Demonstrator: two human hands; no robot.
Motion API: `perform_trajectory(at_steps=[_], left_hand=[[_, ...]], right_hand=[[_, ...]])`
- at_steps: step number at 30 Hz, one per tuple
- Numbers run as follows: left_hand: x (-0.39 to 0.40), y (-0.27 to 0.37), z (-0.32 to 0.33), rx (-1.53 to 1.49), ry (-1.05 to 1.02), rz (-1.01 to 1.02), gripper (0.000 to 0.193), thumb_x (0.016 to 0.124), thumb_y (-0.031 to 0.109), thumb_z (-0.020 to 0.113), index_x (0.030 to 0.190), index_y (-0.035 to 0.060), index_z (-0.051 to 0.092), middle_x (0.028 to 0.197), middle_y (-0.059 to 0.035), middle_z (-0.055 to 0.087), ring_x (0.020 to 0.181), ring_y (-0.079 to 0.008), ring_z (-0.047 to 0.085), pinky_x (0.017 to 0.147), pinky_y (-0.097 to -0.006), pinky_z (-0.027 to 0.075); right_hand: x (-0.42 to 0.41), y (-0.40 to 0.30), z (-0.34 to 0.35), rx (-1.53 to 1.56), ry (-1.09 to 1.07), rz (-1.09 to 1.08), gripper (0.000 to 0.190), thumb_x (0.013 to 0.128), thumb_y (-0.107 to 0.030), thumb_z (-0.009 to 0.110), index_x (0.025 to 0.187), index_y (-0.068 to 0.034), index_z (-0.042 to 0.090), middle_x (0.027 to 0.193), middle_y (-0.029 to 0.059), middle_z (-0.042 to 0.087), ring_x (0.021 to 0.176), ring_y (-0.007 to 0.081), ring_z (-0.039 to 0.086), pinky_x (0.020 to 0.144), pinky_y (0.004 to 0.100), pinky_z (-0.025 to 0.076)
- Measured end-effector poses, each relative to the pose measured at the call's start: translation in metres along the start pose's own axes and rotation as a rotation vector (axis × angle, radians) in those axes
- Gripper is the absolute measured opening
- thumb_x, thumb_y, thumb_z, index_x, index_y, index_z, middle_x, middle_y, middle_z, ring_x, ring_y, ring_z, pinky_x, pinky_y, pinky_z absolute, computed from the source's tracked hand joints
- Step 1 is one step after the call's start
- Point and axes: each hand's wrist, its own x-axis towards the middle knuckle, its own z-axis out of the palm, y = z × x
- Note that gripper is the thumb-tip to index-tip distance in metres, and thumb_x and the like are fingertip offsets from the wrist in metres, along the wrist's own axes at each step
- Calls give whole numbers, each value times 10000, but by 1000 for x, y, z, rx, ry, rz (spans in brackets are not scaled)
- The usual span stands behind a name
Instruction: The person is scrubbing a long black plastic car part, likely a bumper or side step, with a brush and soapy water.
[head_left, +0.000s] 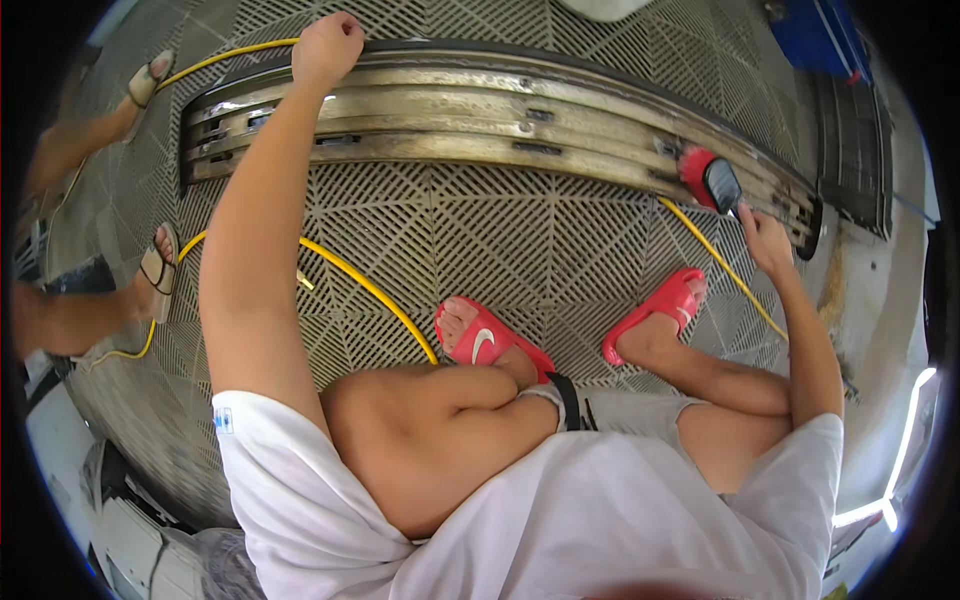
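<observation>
A long ribbed panel (450, 101) with a dark rim and several slots lies across the floor before me, its surface wet-looking and brownish. At its far edge, towards the left, my left hand (326, 49) is curled over the dark rim; the fingertips are hidden. My right hand (766, 236) grips the handle of a scrub brush (721, 184). The brush has a black head and red bristles, which rest against the panel's right part and look slightly blurred.
Slatted plastic floor tiles (487, 232) lie under the panel. A yellow hose (367, 285) winds across the floor and behind the panel. Another person's sandalled foot (156, 274) is at the left. A dark ribbed part (855, 157) and a blue object (817, 37) stand at the right.
</observation>
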Motion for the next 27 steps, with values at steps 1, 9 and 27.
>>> perform_trajectory(at_steps=[1,9,27], left_hand=[[0,-7,-12,13,22,-9,265,861,297,598,991,100,720,936,-139,718,910,-339,676,820,-435,524],[-44,-58,-62,109,219,-259,265,842,270,582,988,89,707,1022,-164,677,995,-370,629,863,-478,508],[-150,-111,-62,-878,73,-1434,429,972,399,542,1143,14,620,791,-154,634,563,-262,614,452,-349,493]], right_hand=[[1,-19,-4,4,15,-22,667,961,-615,383,1196,-56,661,1067,298,657,1055,436,626,921,476,473],[-28,-403,8,-18,243,-824,438,977,-488,467,1105,-83,572,860,182,700,841,373,686,684,492,542],[-35,-370,-20,-218,326,-854,476,962,-493,500,1234,-111,584,881,199,698,810,390,679,704,511,538]])
